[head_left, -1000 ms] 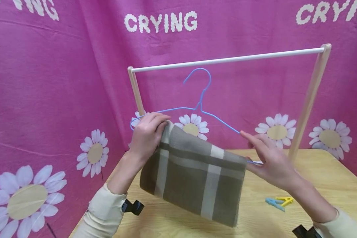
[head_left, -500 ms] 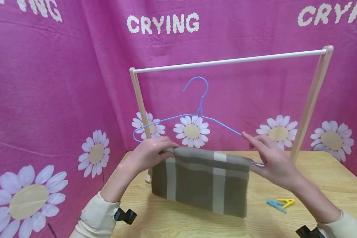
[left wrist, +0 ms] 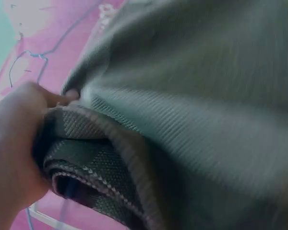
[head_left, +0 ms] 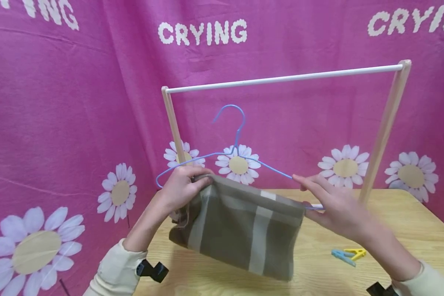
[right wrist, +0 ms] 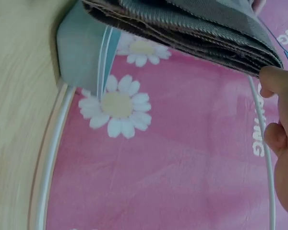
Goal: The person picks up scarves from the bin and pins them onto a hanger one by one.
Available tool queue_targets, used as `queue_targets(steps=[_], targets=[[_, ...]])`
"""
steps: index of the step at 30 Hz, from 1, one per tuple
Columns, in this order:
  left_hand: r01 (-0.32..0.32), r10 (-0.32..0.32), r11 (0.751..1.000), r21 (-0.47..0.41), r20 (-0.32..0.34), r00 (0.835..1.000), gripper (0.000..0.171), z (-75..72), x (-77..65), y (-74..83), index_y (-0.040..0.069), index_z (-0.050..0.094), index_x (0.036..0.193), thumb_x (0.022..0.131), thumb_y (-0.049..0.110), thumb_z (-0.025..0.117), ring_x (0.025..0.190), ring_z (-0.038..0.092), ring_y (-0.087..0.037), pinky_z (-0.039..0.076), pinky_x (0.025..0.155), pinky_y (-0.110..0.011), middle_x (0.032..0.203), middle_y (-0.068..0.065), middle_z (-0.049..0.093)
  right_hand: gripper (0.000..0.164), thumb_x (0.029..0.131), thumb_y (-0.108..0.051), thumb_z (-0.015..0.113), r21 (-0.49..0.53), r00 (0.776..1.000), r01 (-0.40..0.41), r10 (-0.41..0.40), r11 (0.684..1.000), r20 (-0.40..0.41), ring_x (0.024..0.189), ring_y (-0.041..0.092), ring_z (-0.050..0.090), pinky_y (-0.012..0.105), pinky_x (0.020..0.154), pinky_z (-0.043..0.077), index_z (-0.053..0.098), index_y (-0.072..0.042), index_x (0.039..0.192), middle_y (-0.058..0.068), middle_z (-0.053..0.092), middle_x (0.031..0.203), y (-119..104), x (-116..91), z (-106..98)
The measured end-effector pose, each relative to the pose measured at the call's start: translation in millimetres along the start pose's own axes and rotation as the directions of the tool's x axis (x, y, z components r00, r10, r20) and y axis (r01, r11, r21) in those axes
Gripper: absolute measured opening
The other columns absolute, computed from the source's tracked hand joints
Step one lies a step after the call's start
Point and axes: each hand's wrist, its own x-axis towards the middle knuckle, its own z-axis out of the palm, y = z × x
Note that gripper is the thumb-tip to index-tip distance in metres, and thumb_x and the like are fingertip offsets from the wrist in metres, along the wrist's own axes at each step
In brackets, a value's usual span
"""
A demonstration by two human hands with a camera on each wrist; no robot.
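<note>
A blue wire hanger [head_left: 265,163] is held up in front of the rack, its hook upward. Folded over its lower bar hangs a grey-brown plaid scarf [head_left: 237,230], sloping down to the right. My left hand [head_left: 181,185] pinches the scarf's top left corner, thumb in front. Loose threads show below that hand. In the left wrist view the scarf's rolled layers [left wrist: 93,167] bulge beside the palm. My right hand [head_left: 336,205] grips the hanger's right end, index finger along the upper arm, thumb by the lower bar at the scarf's edge. Stacked scarf layers [right wrist: 197,33] show in the right wrist view.
Behind stands a rack with a white rail [head_left: 285,77] and wooden posts [head_left: 385,131]. A blue clothes peg [head_left: 343,257] and a yellow one [head_left: 357,253] lie on the wooden table [head_left: 403,230]. A grey-blue box [right wrist: 81,52] shows in the right wrist view. Pink curtain surrounds the table.
The hanger has sunk and shifted left. My left hand first dropped with the scarf's corner, then rose slightly, leaving the scarf tilted again. The right hand keeps its grip, slightly lower and leftward.
</note>
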Motion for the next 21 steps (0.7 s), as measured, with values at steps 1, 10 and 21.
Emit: queue_targets(steps=[1, 10, 21], targets=[[0.042, -0.041, 0.999, 0.006, -0.006, 0.999, 0.013, -0.7, 1.9, 1.7, 0.013, 0.079, 0.099, 0.087, 0.01, 0.074, 0.081, 0.063, -0.011, 0.053, 0.076, -0.029, 0.089, 0.001, 0.074, 0.054, 0.101, -0.04, 0.046, 0.006, 1.0, 0.004, -0.004, 1.0, -0.018, 0.068, 0.004, 0.053, 0.012, 0.055, 0.044, 0.058, 0.001, 0.133, 0.003, 0.063, 0.102, -2, 1, 1], [0.023, -0.038, 0.998, 0.055, 0.285, 0.958, 0.018, -1.6, 2.6, -6.0, 0.014, 0.075, 0.108, 0.092, 0.019, 0.071, 0.09, 0.067, -0.01, 0.055, 0.083, -0.031, 0.1, 0.004, 0.074, 0.058, 0.099, -0.046, 0.05, 0.063, 0.989, -0.118, 0.123, 0.991, -0.083, 0.083, 0.003, 0.047, 0.012, 0.063, 0.037, 0.061, 0.001, 0.131, 0.001, 0.061, 0.097, 8, -3, 4], [-0.486, 0.435, 0.793, 0.367, 0.217, 0.874, 0.051, 24.4, -10.6, 3.3, 0.017, 0.068, 0.121, 0.08, 0.045, 0.08, 0.089, 0.062, -0.007, 0.052, 0.077, -0.026, 0.107, 0.007, 0.068, 0.056, 0.085, -0.028, 0.065, 0.114, 0.975, -0.217, 0.22, 0.969, -0.011, 0.069, -0.001, 0.032, 0.01, 0.06, 0.03, 0.058, -0.001, 0.134, -0.004, 0.048, 0.091, 8, -8, 5]])
